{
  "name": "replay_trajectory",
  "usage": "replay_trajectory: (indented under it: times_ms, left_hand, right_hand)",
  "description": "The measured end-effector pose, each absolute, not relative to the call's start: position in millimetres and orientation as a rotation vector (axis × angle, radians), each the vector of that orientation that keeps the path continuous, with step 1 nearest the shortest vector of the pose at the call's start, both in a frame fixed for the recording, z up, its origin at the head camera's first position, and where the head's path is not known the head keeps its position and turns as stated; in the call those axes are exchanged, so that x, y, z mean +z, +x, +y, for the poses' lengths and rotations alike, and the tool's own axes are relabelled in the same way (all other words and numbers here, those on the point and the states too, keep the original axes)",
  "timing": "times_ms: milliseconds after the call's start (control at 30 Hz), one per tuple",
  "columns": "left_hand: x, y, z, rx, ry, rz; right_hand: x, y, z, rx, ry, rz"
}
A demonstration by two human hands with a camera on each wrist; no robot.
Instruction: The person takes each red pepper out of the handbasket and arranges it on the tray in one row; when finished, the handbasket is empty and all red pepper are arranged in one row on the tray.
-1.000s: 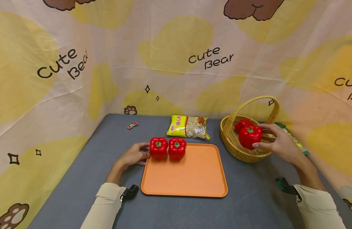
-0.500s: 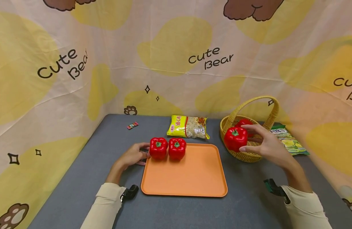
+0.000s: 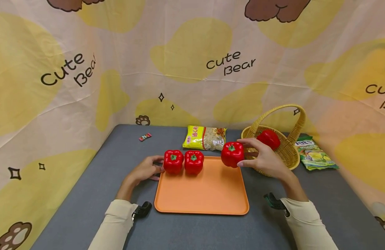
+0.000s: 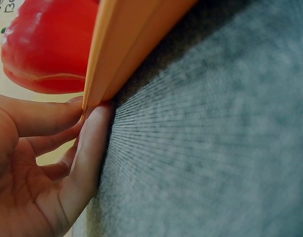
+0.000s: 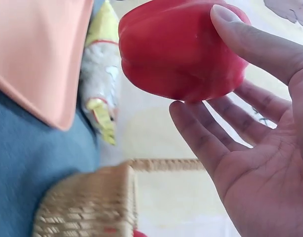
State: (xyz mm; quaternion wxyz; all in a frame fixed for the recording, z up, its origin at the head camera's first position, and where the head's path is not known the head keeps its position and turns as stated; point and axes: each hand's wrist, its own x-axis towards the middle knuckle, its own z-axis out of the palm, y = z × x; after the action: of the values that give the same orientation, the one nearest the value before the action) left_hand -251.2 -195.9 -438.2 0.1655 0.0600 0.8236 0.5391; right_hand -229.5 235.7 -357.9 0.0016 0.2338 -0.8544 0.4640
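My right hand (image 3: 261, 158) grips a red bell pepper (image 3: 232, 154) (image 5: 183, 49) in the air over the far right corner of the orange tray (image 3: 208, 194). Two more red peppers (image 3: 173, 161) (image 3: 194, 161) stand side by side at the tray's far left. My left hand (image 3: 145, 169) rests on the table with its fingertips (image 4: 89, 123) against the tray's left edge (image 4: 126, 54), beside the left pepper (image 4: 42, 49). One red pepper (image 3: 269, 138) lies in the wicker basket (image 3: 284, 156).
A yellow snack bag (image 3: 206, 138) lies behind the tray. A green packet (image 3: 314, 154) sits right of the basket, and a small red wrapper (image 3: 145, 137) lies at the far left of the grey table (image 3: 70, 208). Printed cloth walls enclose the table.
My right hand lifted a pepper out of the basket and carried it left to the tray's far right corner. The green packet is now uncovered. My left hand stayed put.
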Motion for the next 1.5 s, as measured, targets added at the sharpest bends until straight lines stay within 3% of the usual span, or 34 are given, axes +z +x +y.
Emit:
replay_trajectory:
  times_ms: [933,1500]
  left_hand:
    - [-441,-253,-195,1.533,0.162,2.343]
    - [-435,-251,-196,1.541,0.203,2.317]
  right_hand:
    - [-404,-253,198,1.656,0.88,-2.686]
    - [-405,-253,197,1.658,0.77,-2.725]
